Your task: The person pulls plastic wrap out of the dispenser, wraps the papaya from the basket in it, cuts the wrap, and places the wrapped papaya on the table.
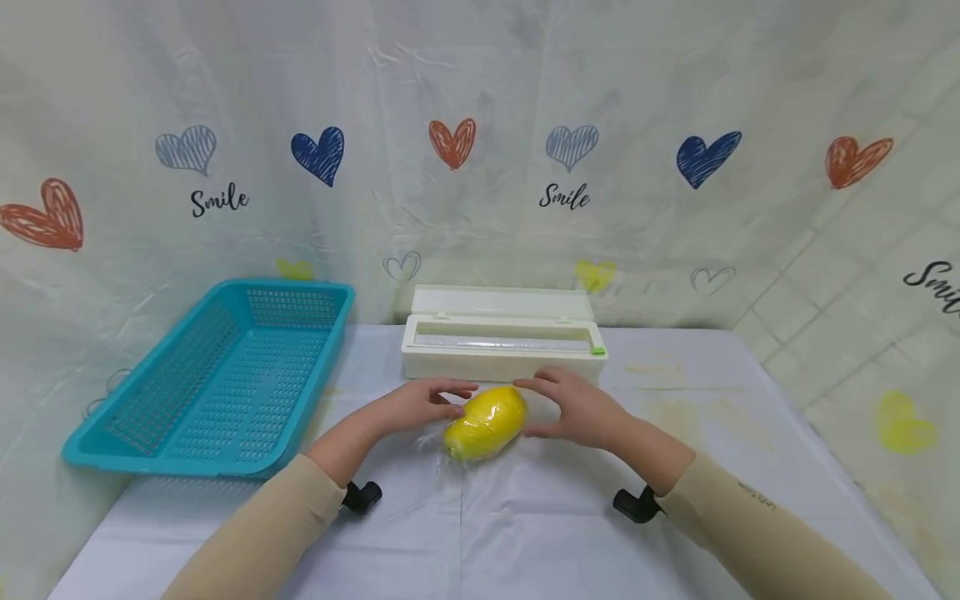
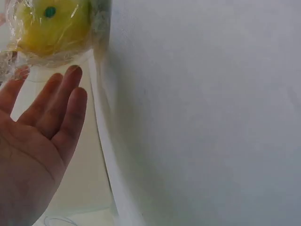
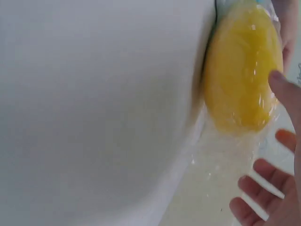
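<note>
A yellow mango, wrapped in clear cling film, lies on the white-covered table between the two hands. Loose film crumples out at its lower left end, and a small dark green spot marks the end of the mango in the left wrist view. My left hand is at the fruit's left side, fingers extended and thumb near the film. On the right, my right hand curves loosely beside the mango, thumb and fingers spread apart. The right wrist view shows the thumb close to the glossy mango; whether it touches is unclear.
Behind the hands stands a white cling film dispenser, its lid raised, a film roll inside and a green slider at the right. A blue plastic basket sits at the left. A heart-printed curtain hangs behind the table.
</note>
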The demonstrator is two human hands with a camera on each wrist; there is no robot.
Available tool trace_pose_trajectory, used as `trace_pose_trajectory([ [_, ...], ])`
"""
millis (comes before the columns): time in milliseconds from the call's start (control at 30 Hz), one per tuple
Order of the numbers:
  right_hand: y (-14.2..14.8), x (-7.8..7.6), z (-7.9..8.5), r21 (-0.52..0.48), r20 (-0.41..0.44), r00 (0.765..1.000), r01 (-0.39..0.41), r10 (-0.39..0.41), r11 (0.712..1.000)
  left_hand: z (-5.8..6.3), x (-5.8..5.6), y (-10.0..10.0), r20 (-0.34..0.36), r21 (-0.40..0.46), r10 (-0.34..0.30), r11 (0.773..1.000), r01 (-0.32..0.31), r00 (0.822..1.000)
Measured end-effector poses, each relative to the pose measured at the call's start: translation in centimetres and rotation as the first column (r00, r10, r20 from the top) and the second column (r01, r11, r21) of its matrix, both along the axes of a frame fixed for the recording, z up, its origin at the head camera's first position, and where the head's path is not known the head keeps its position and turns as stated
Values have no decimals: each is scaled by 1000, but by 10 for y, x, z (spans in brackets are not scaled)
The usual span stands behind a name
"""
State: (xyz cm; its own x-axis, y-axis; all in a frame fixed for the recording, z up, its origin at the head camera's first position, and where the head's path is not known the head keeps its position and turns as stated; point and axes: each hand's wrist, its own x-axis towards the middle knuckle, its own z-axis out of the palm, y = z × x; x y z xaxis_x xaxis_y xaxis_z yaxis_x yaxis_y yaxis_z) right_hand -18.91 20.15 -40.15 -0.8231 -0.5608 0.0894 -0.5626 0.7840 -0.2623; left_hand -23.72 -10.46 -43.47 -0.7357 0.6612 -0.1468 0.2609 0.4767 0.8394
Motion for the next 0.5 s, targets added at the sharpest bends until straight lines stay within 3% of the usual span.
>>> trace_pose_trajectory([
  [133,-5,14,-2,-68,76,990,121,-116,990,2,-7,5,64,-9,-73,997,73,995],
  [233,-14,21,-1,-81,178,967,201,-184,976,2,-10,9,70,-22,-119,992,121,990],
  [500,-21,26,-5,-73,245,932,291,-266,954,1,-10,23,97,-17,-168,985,171,981],
])
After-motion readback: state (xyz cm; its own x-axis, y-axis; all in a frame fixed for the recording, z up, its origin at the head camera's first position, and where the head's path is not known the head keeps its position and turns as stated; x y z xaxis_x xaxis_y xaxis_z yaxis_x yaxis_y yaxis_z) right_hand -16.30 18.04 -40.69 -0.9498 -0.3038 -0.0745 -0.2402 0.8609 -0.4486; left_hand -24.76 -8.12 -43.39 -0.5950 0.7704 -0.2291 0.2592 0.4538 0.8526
